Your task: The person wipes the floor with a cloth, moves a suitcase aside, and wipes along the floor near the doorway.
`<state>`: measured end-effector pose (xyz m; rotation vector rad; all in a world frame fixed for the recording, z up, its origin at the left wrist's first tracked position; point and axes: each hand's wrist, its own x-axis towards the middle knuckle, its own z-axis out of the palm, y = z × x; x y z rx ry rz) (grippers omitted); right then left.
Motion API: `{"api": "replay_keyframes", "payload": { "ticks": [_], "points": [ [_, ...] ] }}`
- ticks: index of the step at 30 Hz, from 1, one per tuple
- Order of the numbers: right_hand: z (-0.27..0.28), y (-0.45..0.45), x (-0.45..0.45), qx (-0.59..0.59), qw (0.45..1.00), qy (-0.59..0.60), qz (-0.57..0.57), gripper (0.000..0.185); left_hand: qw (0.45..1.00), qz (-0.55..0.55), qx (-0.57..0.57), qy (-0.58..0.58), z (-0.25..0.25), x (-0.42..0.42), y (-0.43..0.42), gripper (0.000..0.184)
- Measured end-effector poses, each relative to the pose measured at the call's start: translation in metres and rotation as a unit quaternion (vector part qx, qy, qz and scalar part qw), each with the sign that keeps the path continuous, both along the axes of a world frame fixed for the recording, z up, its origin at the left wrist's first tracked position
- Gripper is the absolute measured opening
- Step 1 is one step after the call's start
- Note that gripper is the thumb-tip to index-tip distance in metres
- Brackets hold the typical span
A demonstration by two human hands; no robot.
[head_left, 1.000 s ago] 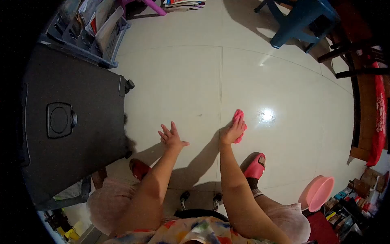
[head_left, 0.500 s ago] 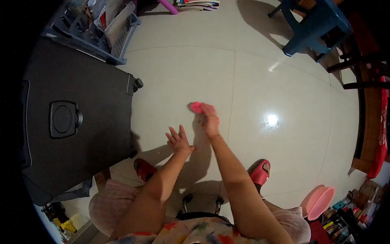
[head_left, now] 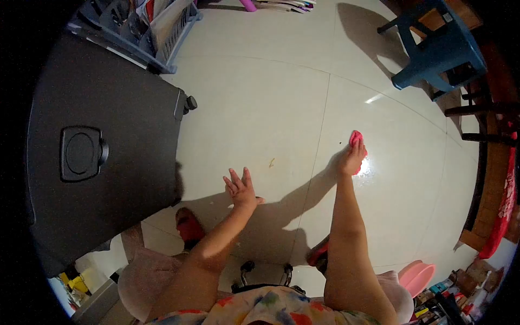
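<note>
My right hand (head_left: 353,158) is closed on a bunched pink cloth (head_left: 356,138), pressed to the glossy tiled floor (head_left: 260,108) right of centre, beside a bright light reflection. The cloth shows past the fingers at the top and along the right side. My left hand (head_left: 241,190) hovers over the floor left of centre, empty, with its fingers spread. A small yellowish mark (head_left: 272,162) lies on the floor between the hands, and a tiny dark speck (head_left: 340,143) is just left of the cloth.
A black suitcase (head_left: 130,108) fills the left side, with a grey rack (head_left: 168,59) of papers behind it. A blue stool (head_left: 433,54) stands at the back right. A pink basin (head_left: 416,277) and assorted items lie at the lower right. Red slippers (head_left: 188,225) are near my legs.
My right hand and the cloth swept left, then back right and farther forward. My left hand stays spread. The yellowish mark now shows where the right hand was. The camera view has shifted a little.
</note>
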<state>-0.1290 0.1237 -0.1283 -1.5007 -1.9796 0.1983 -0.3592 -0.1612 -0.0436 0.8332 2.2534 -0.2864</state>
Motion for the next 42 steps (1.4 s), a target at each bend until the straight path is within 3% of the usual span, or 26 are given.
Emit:
{"api": "replay_keyframes", "payload": {
  "ticks": [6, 8, 9, 14, 16, 19, 21, 24, 26, 28, 29, 32, 35, 36, 37, 39, 41, 42],
  "points": [
    [0.011, -0.025, -0.09, -0.035, 0.992, 0.036, 0.119, 0.048, 0.999, 0.004, 0.051, -0.004, -0.001, -0.002, -0.006, 0.134],
    [-0.005, -0.041, -0.115, -0.013, 0.987, -0.029, 0.156, 0.046, 0.997, 0.002, 0.083, -0.003, -0.006, -0.002, -0.012, 0.132],
    [-0.005, -0.052, -0.126, -0.015, 0.984, 0.01, 0.177, 0.044, 0.995, 0.003, 0.098, -0.006, -0.006, -0.003, -0.014, 0.13],
    [0.007, -0.107, -0.157, -0.085, 0.959, 0.014, 0.269, 0.045, 0.99, 0.036, 0.137, -0.009, -0.005, -0.005, -0.016, 0.12],
    [0.009, -0.137, -0.166, -0.163, 0.943, 0.015, 0.289, 0.044, 0.988, 0.05, 0.148, -0.015, -0.011, -0.014, -0.018, 0.117],
    [0.014, -0.176, -0.173, -0.136, 0.922, 0.025, 0.363, 0.04, 0.979, 0.075, 0.187, -0.013, -0.02, -0.033, -0.031, 0.123],
    [0.015, -0.192, -0.171, -0.171, 0.899, 0.047, 0.4, 0.038, 0.989, 0.072, 0.13, 0.023, -0.007, -0.041, -0.035, 0.12],
    [0.017, -0.194, -0.162, -0.256, 0.848, 0.143, 0.442, 0.039, 0.994, 0.09, 0.056, 0.034, -0.001, -0.047, -0.038, 0.125],
    [0.02, -0.187, -0.146, -0.367, 0.81, 0.345, 0.301, 0.037, 0.993, 0.118, 0.015, -0.005, 0.008, -0.047, -0.037, 0.128],
    [0.054, -0.163, -0.12, -0.515, 0.593, 0.608, 0.12, 0.034, 0.994, 0.113, 0.014, -0.002, 0.01, -0.045, -0.037, 0.13],
    [0.005, -0.144, -0.093, -0.442, 0.629, 0.627, 0.123, 0.031, 0.994, 0.109, 0.013, -0.002, 0.01, -0.043, -0.037, 0.131],
    [0.045, -0.11, -0.016, -0.235, 0.877, 0.404, 0.107, 0.037, 0.995, 0.097, 0.012, -0.007, 0.003, -0.045, -0.037, 0.131],
    [0.034, -0.085, 0.049, -0.165, 0.895, 0.411, 0.058, 0.044, 0.995, 0.097, 0.012, -0.007, 0.003, -0.045, -0.038, 0.132],
    [0.024, -0.083, 0.071, -0.146, 0.908, 0.381, 0.098, 0.04, 0.995, 0.096, 0.014, -0.004, 0.002, -0.045, -0.039, 0.132],
    [0.02, -0.081, 0.077, -0.18, 0.908, 0.37, 0.072, 0.038, 0.995, 0.093, 0.016, -0.001, 0.001, -0.044, -0.04, 0.132],
    [0.011, -0.088, 0.078, -0.169, 0.951, 0.257, 0.03, 0.038, 0.996, 0.087, 0.022, 0.009, -0.003, -0.044, -0.043, 0.133],
    [0.021, -0.105, 0.062, -0.075, 0.996, 0.038, 0.002, 0.037, 0.996, 0.081, 0.031, 0.021, -0.006, -0.043, -0.045, 0.133],
    [0.004, -0.107, 0.062, -0.033, 0.999, 0.007, 0.036, 0.038, 0.996, 0.081, 0.026, 0.022, -0.006, -0.043, -0.044, 0.132]
  ]
}}
